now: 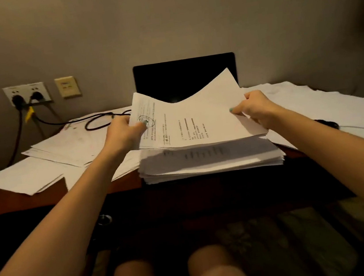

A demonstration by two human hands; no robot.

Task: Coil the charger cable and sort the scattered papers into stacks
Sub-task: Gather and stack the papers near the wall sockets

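– Paper first: where is it?
– A thin sheaf of white printed sheets (192, 118) is held just above a thick, ragged-edged stack of white paper (209, 162) at the front of the reddish-brown wooden desk (10, 197). The sheaf sags in the middle, and its far corners curl upward. Whether its near edge touches the stack, I cannot tell.
– And the hands?
– The left hand (125, 133) pinches the sheaf's left edge, with the thumb on the printed face beside a round stamp mark. The right hand (253, 107) pinches the right edge, with a green-tinted thumbnail on top.
– The charger cable?
– The thin black rubbery cable (96, 123) lies in one slack loop on loose sheets at the desk's back left and runs towards the pale wall sockets (27, 93).
– Anything else?
– Flat, overlapping white loose sheets (62, 149) fan out on both sides of the stack. A matte black rectangular panel (184, 77) stands upright behind the sheaf.
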